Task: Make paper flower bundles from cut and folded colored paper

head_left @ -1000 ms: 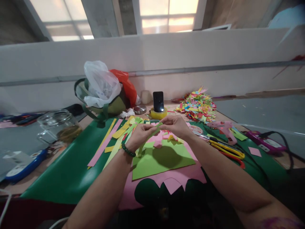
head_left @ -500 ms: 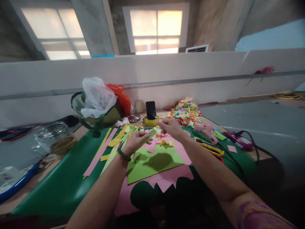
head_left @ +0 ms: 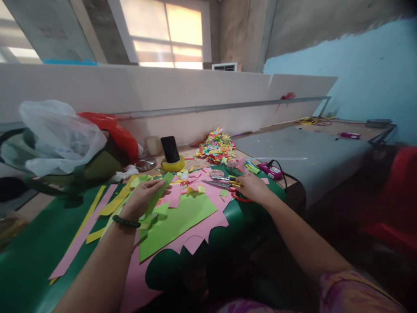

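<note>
My left hand (head_left: 145,198) pinches a green paper strip (head_left: 158,193), which slants upward above the pile of paper. My right hand (head_left: 252,188) is closed at the handles of a pair of scissors (head_left: 216,184), with the blades pointing left. A red handle loop (head_left: 241,198) shows under the hand, and a yellow-and-black tool lies close against the scissors, partly hidden by the fingers. Beneath both hands, a green paper sheet (head_left: 177,224) lies on pink paper (head_left: 215,221) with cut edges. Small paper scraps (head_left: 192,190) are scattered behind the sheet.
Pink and yellow strips (head_left: 84,232) lie on the green mat at left. A phone (head_left: 170,149) stands by a yellow tape roll (head_left: 172,164). Behind are a heap of colourful paper pieces (head_left: 216,145) and a bag (head_left: 110,158). A purple power strip (head_left: 271,171) sits at right.
My right hand has left the green strip and moved right and down to the scissors. My left hand keeps the strip, now tilted more upright. The view has turned right.
</note>
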A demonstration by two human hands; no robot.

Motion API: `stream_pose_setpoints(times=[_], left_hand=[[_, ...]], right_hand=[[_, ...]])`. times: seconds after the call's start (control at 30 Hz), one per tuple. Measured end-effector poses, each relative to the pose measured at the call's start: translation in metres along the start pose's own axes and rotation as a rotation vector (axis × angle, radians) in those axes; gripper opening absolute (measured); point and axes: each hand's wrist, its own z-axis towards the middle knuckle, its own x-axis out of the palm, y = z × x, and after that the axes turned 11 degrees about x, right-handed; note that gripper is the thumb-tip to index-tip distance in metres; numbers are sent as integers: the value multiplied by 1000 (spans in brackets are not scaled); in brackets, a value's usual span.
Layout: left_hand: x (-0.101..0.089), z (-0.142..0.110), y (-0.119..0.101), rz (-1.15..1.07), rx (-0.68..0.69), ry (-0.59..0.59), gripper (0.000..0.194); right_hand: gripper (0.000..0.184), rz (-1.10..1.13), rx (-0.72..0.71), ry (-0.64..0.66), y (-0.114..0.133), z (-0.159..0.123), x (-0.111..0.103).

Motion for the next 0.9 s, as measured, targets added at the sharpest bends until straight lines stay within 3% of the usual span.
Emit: stream_pose_setpoints(times=[0.1, 0.23, 0.37, 0.43, 0.53, 0.63, 0.73, 0.9], left_hand=[[0, 0, -1, 16, -25, 12, 22], [1, -1, 0, -17, -50, 41, 20], [0, -2, 2, -37, -66, 78, 17], [-1, -2, 1, -54, -81, 94, 15], [-1, -5, -1, -103, -135, 112, 12], [-1, -8, -4, -151, -203, 129, 11], [-2, -10, -6, -174, -232, 152, 12], [-4, -10, -6, -187, -272, 165, 13]], right_hand=[[34, 22, 0, -2, 0, 13, 12], [25, 53, -20, 74, -5, 26, 11], [31, 179, -26, -108, -6, 20, 3], [35, 350, -121, -133, -1, 7, -1], [44, 687, -345, 137, 17, -24, -3], [52, 900, -431, 367, 38, -52, -4], [51, 907, -463, 356, 52, -65, -6], [49, 850, -489, 304, 60, -64, -10]])
